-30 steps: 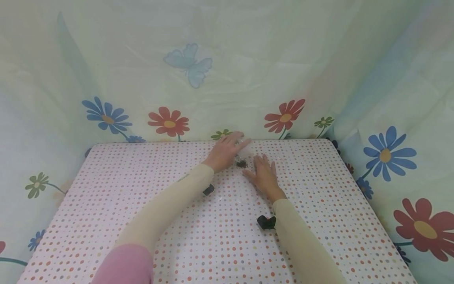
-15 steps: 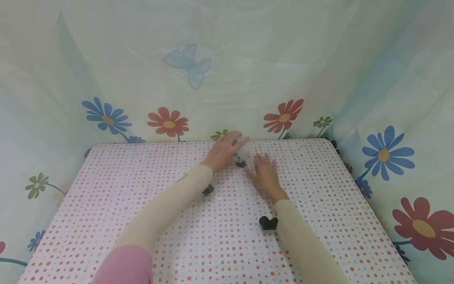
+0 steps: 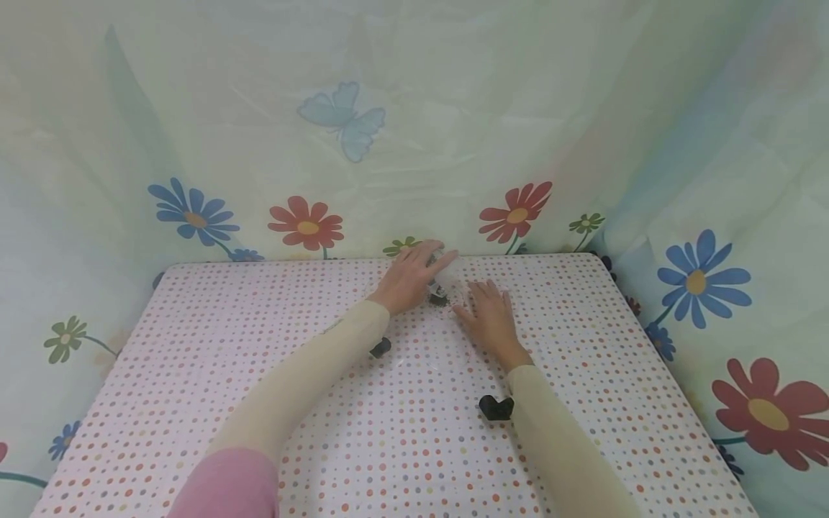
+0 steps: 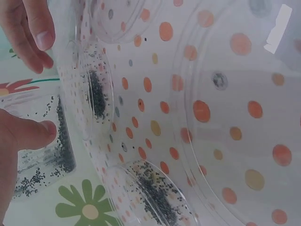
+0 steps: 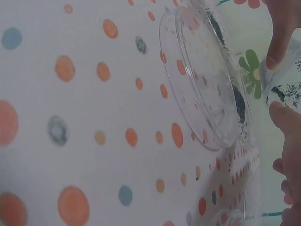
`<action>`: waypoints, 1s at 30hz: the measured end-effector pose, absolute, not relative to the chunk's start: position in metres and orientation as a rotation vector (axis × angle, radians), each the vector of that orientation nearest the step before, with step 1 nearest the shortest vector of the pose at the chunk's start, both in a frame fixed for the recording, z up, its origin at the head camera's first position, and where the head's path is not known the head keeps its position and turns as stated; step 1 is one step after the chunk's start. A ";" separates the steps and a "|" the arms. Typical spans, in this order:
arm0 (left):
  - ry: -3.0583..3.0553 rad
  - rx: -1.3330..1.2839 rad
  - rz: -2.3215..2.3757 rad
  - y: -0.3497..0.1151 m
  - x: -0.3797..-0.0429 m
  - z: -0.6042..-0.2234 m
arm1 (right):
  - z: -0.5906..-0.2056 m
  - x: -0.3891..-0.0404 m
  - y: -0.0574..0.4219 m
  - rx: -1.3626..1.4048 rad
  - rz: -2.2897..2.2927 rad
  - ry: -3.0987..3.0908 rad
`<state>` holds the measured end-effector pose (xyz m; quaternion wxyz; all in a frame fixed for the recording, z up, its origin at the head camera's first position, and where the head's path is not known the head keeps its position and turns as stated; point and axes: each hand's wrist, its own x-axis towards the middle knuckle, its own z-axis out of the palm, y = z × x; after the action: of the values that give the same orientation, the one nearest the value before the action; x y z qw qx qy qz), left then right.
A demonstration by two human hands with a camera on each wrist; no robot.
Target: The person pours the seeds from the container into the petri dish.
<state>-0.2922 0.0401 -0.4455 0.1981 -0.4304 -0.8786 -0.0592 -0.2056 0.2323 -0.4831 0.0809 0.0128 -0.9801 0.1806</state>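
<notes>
My left hand reaches to the back middle of the table and grips a clear container with small black granules inside. The left thumb lies over its wall, and the container is tilted. Close below it a clear round dish holds a heap of black granules; a second dish has another heap. My right hand is just right of the container, palm down, fingers extended and holding nothing. In the right wrist view its thumb points toward the container.
A large clear dish lies nearer me, in front of the heaps. Another clear dish shows at the top of the left wrist view. A few granules are scattered on the dotted tabletop. Flowered curtains enclose the back and sides.
My right hand has shifted slightly to the right, away from the container. The left hand has stayed almost in place, with the container's lower end turned a little.
</notes>
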 end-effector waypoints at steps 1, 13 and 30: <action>-2.455 -1.207 -0.173 0.041 -0.292 -0.445 | -0.483 -0.205 0.233 0.038 0.532 -2.924; -2.447 -1.217 -0.159 0.048 -0.290 -0.445 | -0.480 -0.199 0.244 0.003 0.510 -2.912; -2.458 -1.241 -0.151 0.064 -0.288 -0.436 | -0.478 -0.196 0.262 -0.059 0.672 -2.898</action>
<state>-0.2875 0.0644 -0.4364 0.1910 -0.4419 -0.8749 -0.0539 -0.1961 0.2623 -0.4779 0.0831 -0.0198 -0.9706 0.2249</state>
